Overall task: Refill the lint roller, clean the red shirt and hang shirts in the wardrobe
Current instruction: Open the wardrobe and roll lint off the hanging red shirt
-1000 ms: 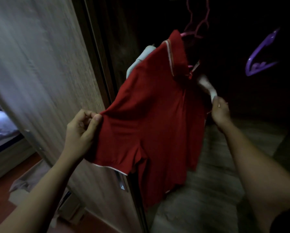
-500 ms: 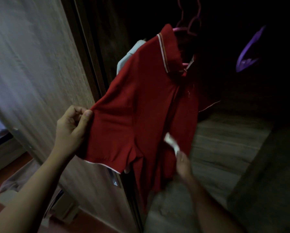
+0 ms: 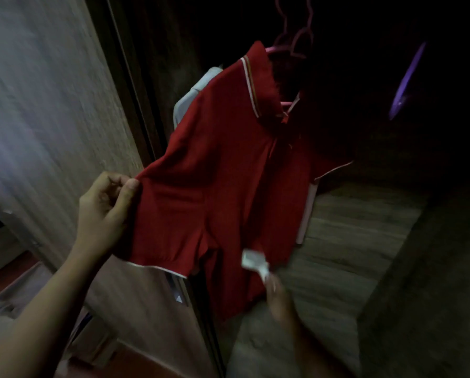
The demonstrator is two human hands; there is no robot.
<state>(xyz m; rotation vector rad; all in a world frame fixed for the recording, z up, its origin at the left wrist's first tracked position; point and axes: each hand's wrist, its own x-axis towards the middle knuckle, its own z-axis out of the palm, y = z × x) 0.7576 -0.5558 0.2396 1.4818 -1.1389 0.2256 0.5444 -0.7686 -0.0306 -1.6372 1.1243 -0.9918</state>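
A red shirt (image 3: 228, 173) hangs from a pink hanger (image 3: 291, 50) in the dark wardrobe (image 3: 351, 227), its length running downward. The left hand (image 3: 105, 208) pinches the sleeve's upper edge, drawing it out leftward. The right hand (image 3: 277, 296) is blurred and seems to grip a white lint roller (image 3: 253, 260) on the shirt's lower front — the nearer hand for rolling.

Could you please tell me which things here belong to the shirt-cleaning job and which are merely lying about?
In the job:
- red polo shirt with white-edged collar, on a pink plastic hanger
- white lint roller, held by the right hand
- left hand, pinching the shirt's sleeve

Just there:
- purple plastic hanger, off to the right
- pale garment hanging behind the red shirt, untouched
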